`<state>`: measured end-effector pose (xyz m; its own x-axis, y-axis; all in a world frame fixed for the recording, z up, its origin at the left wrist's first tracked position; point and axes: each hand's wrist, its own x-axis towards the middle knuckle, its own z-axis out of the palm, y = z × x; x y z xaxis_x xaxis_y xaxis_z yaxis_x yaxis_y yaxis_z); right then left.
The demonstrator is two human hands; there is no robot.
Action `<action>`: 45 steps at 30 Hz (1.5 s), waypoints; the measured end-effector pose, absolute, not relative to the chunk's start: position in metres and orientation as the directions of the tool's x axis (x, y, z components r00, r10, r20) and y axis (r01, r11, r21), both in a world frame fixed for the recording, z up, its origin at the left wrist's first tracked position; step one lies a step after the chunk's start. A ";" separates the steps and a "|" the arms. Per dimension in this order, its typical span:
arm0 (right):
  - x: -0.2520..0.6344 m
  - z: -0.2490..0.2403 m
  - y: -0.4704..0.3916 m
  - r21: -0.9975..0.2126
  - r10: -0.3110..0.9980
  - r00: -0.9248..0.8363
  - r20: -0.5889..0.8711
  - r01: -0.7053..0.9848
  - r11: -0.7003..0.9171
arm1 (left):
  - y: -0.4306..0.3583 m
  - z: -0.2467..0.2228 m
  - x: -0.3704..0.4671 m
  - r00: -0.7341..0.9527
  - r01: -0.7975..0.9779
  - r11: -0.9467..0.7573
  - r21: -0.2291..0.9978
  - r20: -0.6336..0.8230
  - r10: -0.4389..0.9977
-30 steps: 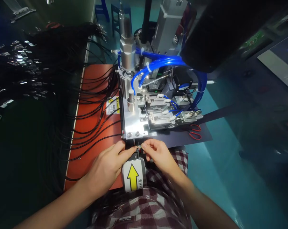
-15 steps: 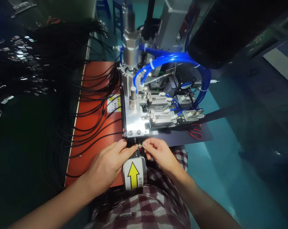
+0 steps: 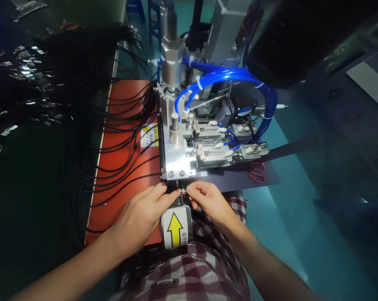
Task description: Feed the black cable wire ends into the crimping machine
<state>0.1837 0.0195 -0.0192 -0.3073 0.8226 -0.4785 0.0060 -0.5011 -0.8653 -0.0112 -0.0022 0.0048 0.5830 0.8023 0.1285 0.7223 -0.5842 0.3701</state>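
Both my hands meet at the front end of a machine track, just below a metal plate (image 3: 176,161). Between my fingertips is a tiny connector-like piece (image 3: 183,191) with thin pale and red parts, too small to name surely. My right hand (image 3: 209,198) pinches at its right side with thumb and forefinger. My left hand (image 3: 145,217) has its fingers curled together, one digit stretched to the piece's left side; whatever lies under that palm is hidden. Just below is a white label (image 3: 176,228) with a yellow arrow.
Several black cables (image 3: 129,142) cross an orange-red board (image 3: 126,92) to the machine. A dark cable bundle (image 3: 82,54) lies left. Blue air hoses (image 3: 232,75) arch over pneumatic cylinders (image 3: 212,154). Red-handled scissors (image 3: 257,172) lie at the right.
Almost nothing differs. Both hands stay at the same spot, with only a very slight shift at the fingertips.
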 end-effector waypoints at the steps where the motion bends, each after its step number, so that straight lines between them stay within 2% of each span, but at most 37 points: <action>1: 0.184 -0.019 0.019 -0.862 0.819 -0.308 -0.484 0.008 -0.506 | -0.002 0.005 -0.011 0.584 0.720 -0.584 0.376 0.127 0.802; 12: 0.187 -0.022 0.018 -0.859 0.809 -0.343 -0.478 -0.009 -0.512 | -0.002 0.005 -0.011 0.600 0.718 -0.602 0.349 0.128 0.789; 23: 0.187 -0.023 0.019 -0.888 0.830 -0.332 -0.449 0.065 -0.455 | -0.001 0.004 -0.011 0.606 0.719 -0.610 0.331 0.131 0.785; 33: 0.180 -0.019 0.013 -0.892 0.876 -0.184 -0.447 0.172 -0.419 | -0.001 0.011 -0.010 0.696 0.696 -0.699 0.164 0.082 0.713; 39: 0.182 -0.021 0.017 -0.879 0.868 -0.184 -0.461 0.234 -0.417 | 0.002 0.005 -0.013 0.710 0.672 -0.726 0.146 0.149 0.688; 45: 0.186 -0.031 0.011 -0.868 0.852 -0.200 -0.484 -0.010 -0.496 | 0.004 0.002 -0.013 0.707 0.664 -0.727 0.173 0.168 0.686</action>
